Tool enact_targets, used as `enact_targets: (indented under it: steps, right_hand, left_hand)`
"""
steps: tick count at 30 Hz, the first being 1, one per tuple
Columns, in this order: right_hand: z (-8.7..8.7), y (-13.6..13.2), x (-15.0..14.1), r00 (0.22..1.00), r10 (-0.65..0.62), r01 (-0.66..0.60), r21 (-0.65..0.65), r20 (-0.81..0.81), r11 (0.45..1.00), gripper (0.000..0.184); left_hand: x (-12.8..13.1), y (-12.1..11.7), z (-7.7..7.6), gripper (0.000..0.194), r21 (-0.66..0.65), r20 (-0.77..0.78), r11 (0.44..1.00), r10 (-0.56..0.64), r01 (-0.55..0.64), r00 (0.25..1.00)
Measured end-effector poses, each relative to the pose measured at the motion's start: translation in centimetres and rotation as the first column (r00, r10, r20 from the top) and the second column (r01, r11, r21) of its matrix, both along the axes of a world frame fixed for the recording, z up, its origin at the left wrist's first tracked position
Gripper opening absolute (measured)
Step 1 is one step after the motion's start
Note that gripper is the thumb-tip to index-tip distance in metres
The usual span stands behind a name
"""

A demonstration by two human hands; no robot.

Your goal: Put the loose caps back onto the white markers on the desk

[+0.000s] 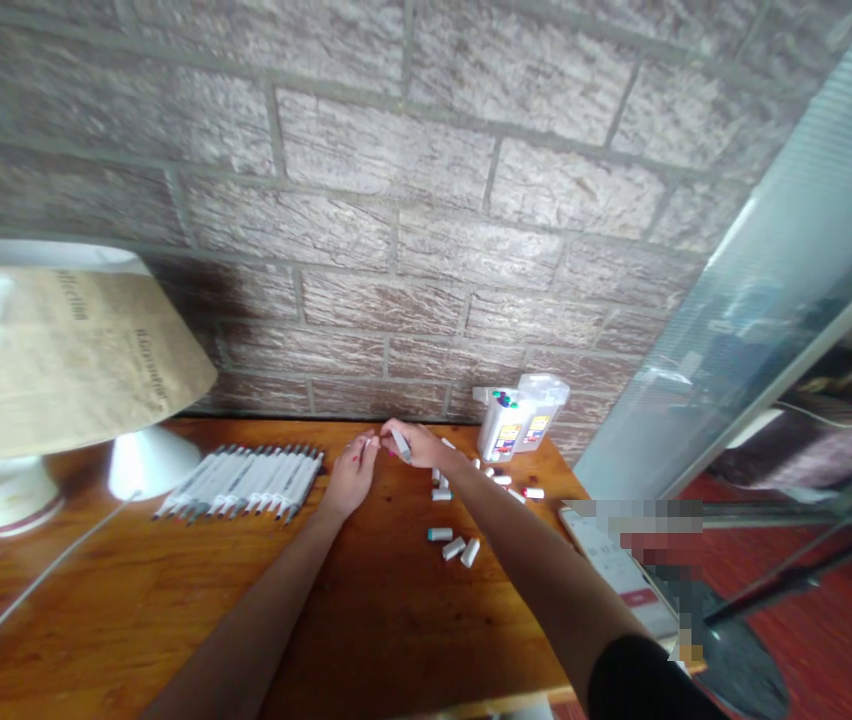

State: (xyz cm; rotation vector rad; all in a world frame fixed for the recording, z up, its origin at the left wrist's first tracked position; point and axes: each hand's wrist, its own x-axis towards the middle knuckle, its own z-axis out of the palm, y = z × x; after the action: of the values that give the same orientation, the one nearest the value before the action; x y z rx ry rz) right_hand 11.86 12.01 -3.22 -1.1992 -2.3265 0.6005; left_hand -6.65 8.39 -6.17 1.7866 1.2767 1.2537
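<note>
My right hand (422,445) is closed around a white marker (400,441), its back end slanting up out of the fingers. Close beside it, almost fingertip to fingertip, my left hand (353,478) has its thumb and fingers pinched together; anything between them is too small to make out. To the left of my hands lies a row of white markers (242,484) with dark ends, side by side on the wooden table (366,620). Loose marker caps (440,535) are scattered on the right, some partly behind my right forearm.
Two clear plastic marker cases (501,428) stand at the back right, one holding several markers. A lamp with a paper-like shade (73,350) and a white cup (2,495) are at the left. A brick wall (396,240) rises behind. A white box (621,570) sits at the right edge.
</note>
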Motion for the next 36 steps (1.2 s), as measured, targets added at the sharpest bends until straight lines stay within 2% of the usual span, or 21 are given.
enact_targets:
  steps: [3,8,10,13,14,16,18,19,21,23,26,31,36]
  right_hand:
    - [0.2,-1.5,-0.3,0.998,0.063,-0.062,-0.008,0.021,0.998,0.013]
    - [1.9,-6.4,1.4,0.995,0.096,-0.096,-0.006,0.024,0.995,0.012]
    - [2.8,-8.4,2.5,0.998,0.057,-0.057,0.019,-0.024,0.998,0.012]
    - [3.8,-10.5,3.8,0.990,-0.064,0.070,0.043,-0.129,0.997,0.026]
    - [3.9,-10.9,4.0,0.969,-0.131,0.140,0.031,-0.207,0.990,0.032]
    - [3.8,-11.4,4.1,0.866,-0.289,0.301,-0.038,-0.407,0.953,0.043]
    - [3.2,-11.6,3.9,0.703,-0.426,0.414,-0.160,-0.569,0.896,0.052]
    - [2.9,-11.7,3.9,0.630,-0.472,0.432,-0.226,-0.617,0.873,0.054]
    - [2.4,-11.9,3.9,0.527,-0.515,0.402,-0.335,-0.676,0.852,0.054]
    - [2.1,-12.1,4.1,0.401,-0.524,0.320,-0.421,-0.751,0.849,0.048]
    - [2.4,-12.2,4.5,0.245,-0.511,0.250,-0.455,-0.824,0.854,0.048]
    - [3.2,-12.1,4.0,0.151,-0.581,0.183,-0.555,-0.800,0.812,0.054]
    - [3.2,-12.2,3.6,0.124,-0.635,0.178,-0.612,-0.763,0.770,0.057]
  left_hand:
    - [-0.6,0.0,0.2,0.040,-0.005,0.064,0.999,0.052,-0.052,0.997]
    - [-1.2,-0.8,0.9,0.038,-0.014,0.155,0.998,0.068,-0.066,0.986]
    - [-1.0,-1.2,1.3,0.038,-0.018,0.183,0.999,0.034,-0.031,0.983]
    - [-0.4,-1.9,1.8,0.037,-0.013,0.213,0.998,-0.050,0.054,0.976]
    - [-0.1,-2.2,1.9,0.037,-0.008,0.217,0.996,-0.083,0.087,0.973]
    - [0.4,-2.8,2.1,0.038,-0.001,0.216,0.989,-0.145,0.149,0.966]
    - [0.9,-3.4,2.3,0.037,0.001,0.194,0.979,-0.200,0.204,0.960]
    - [1.1,-3.8,2.4,0.037,0.003,0.180,0.974,-0.223,0.226,0.958]
    - [1.4,-4.5,2.7,0.035,0.020,0.129,0.966,-0.258,0.258,0.958]
    - [1.7,-5.0,3.0,0.034,0.038,0.064,0.960,-0.281,0.279,0.958]
    - [1.9,-5.5,3.3,0.034,0.015,0.037,0.951,-0.310,0.310,0.950]
    - [2.1,-5.7,3.3,0.035,0.001,0.051,0.951,-0.308,0.309,0.950]
    - [2.3,-5.9,3.4,0.036,0.002,0.021,0.953,-0.302,0.302,0.953]
